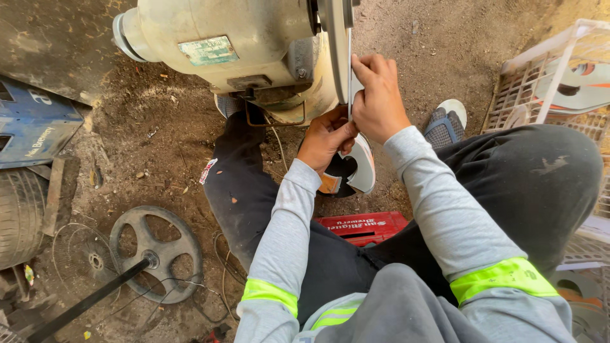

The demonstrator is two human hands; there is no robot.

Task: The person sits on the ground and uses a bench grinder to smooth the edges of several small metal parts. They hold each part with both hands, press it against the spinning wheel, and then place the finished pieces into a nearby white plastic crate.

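Head view, looking down past grey sleeves and dark trousers. Left hand closed around a curved white cutout piece, gripping its upper part just below the grinding wheel. Right hand curled over the same piece from above, fingers pinching it flat against the thin wheel edge. Both hands touching, tight under the cream motor housing, little room between knuckles and wheel. Below the wheel, a red crate between the knees. Right of the wheel, a pale plastic basket with more white cutouts, well apart. Far left of the wheel, a grey spoked wheel flat on open dirt ground.
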